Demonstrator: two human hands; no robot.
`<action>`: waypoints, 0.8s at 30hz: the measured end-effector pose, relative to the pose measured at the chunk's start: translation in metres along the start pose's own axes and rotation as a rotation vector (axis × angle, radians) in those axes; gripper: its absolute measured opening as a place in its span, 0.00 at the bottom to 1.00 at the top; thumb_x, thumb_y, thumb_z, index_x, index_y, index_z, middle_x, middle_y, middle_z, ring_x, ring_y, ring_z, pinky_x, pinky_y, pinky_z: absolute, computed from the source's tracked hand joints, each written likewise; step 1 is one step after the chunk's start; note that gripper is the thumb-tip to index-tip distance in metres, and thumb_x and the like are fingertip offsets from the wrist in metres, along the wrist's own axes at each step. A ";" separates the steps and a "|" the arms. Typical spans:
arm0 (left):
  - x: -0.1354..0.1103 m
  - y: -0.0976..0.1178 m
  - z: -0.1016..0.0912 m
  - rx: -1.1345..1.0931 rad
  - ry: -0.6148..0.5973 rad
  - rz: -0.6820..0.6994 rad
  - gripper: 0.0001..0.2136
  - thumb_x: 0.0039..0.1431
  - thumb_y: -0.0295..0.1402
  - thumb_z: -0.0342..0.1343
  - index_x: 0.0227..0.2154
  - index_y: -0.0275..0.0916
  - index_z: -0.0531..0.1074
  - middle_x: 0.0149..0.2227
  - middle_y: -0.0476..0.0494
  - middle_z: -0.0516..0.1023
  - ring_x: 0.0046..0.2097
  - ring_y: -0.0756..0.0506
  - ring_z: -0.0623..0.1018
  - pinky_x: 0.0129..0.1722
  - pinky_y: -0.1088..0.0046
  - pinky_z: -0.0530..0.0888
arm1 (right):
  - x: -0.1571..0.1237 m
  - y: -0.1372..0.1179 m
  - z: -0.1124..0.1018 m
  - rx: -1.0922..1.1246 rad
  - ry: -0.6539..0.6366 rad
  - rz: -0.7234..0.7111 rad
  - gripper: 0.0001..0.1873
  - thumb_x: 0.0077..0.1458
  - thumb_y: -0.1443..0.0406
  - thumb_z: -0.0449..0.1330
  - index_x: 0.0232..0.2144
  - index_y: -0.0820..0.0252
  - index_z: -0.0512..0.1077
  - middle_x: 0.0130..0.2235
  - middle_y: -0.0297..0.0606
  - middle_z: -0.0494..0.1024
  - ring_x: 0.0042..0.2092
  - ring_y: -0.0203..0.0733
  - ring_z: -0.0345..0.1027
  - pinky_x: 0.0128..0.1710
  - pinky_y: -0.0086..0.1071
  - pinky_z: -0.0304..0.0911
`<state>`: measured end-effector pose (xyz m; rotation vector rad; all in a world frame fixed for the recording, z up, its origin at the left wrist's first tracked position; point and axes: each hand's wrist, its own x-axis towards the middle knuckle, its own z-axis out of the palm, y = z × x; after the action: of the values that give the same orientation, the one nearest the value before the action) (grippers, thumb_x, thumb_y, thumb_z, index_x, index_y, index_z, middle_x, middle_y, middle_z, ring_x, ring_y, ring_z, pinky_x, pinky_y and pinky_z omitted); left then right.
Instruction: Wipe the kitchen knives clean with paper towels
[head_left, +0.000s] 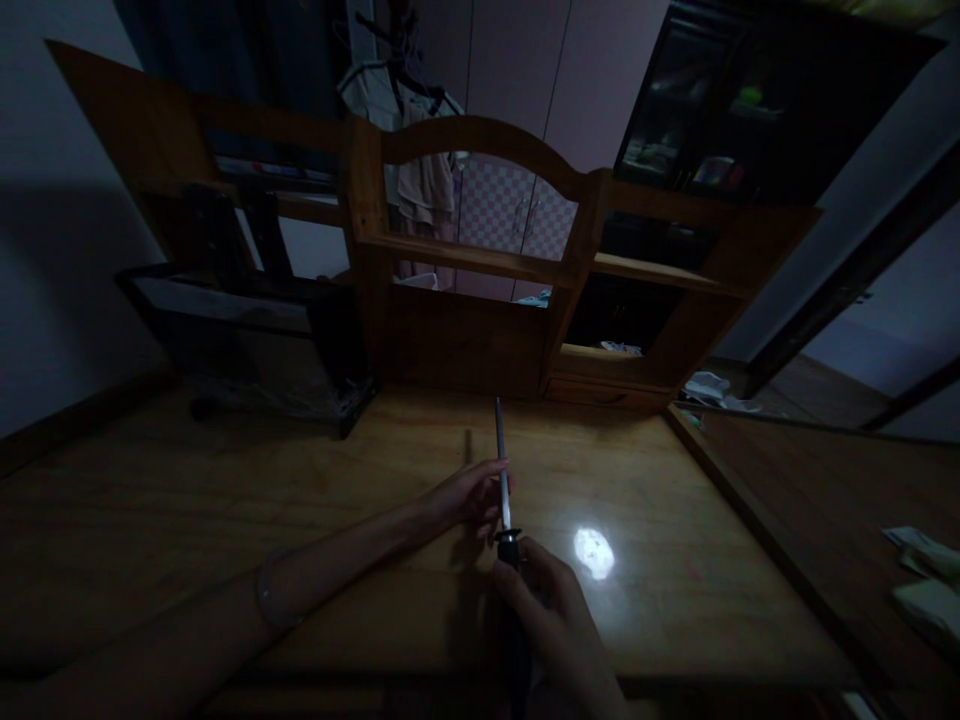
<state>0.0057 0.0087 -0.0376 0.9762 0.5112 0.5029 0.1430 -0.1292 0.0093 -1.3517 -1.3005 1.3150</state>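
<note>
A honing steel [502, 450] with a thin metal rod and a black handle points away from me above the wooden table. My right hand [551, 600] is wrapped around its handle, thumb on top. My left hand [472, 497] comes in from the left and is closed on the rod above the guard, with the index finger across it and other fingers curled behind. A clear bangle [270, 595] circles my left wrist. The lower end of the handle fades into shadow.
The wooden table [300, 520] has a shelf unit [465, 340] along its back. At the back left stands a black-framed rack [255, 340] holding black-handled knives [266, 230]. Papers or cloths [930, 600] lie at the far right, beyond a raised wooden edge [750, 530].
</note>
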 end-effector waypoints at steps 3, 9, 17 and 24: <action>0.001 -0.001 -0.001 0.010 0.027 0.004 0.19 0.58 0.52 0.47 0.32 0.38 0.66 0.16 0.55 0.63 0.15 0.52 0.64 0.15 0.79 0.65 | 0.000 -0.002 -0.002 0.006 -0.034 -0.002 0.18 0.56 0.54 0.59 0.42 0.61 0.74 0.36 0.37 0.75 0.40 0.43 0.67 0.37 0.28 0.61; 0.002 -0.002 0.000 0.026 0.013 0.009 0.19 0.59 0.52 0.47 0.32 0.39 0.66 0.15 0.55 0.62 0.14 0.51 0.65 0.15 0.78 0.65 | 0.004 0.012 0.001 0.121 0.039 0.036 0.20 0.51 0.51 0.62 0.36 0.61 0.74 0.30 0.34 0.71 0.32 0.39 0.64 0.30 0.26 0.58; 0.000 0.002 0.006 -0.014 0.166 0.074 0.19 0.56 0.50 0.53 0.25 0.37 0.65 0.16 0.57 0.59 0.14 0.56 0.55 0.11 0.81 0.60 | 0.003 0.018 0.000 0.167 0.023 0.053 0.19 0.50 0.52 0.63 0.36 0.62 0.73 0.28 0.32 0.68 0.31 0.37 0.62 0.29 0.25 0.56; -0.011 0.006 0.015 0.205 0.327 0.056 0.25 0.56 0.55 0.49 0.17 0.38 0.63 0.09 0.53 0.60 0.10 0.53 0.59 0.09 0.80 0.50 | -0.003 0.020 0.004 0.082 0.117 0.035 0.18 0.48 0.52 0.64 0.35 0.60 0.74 0.28 0.34 0.70 0.30 0.39 0.62 0.27 0.27 0.57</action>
<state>0.0051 -0.0053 -0.0233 1.1129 0.8429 0.6753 0.1414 -0.1348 -0.0104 -1.3782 -1.1365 1.2788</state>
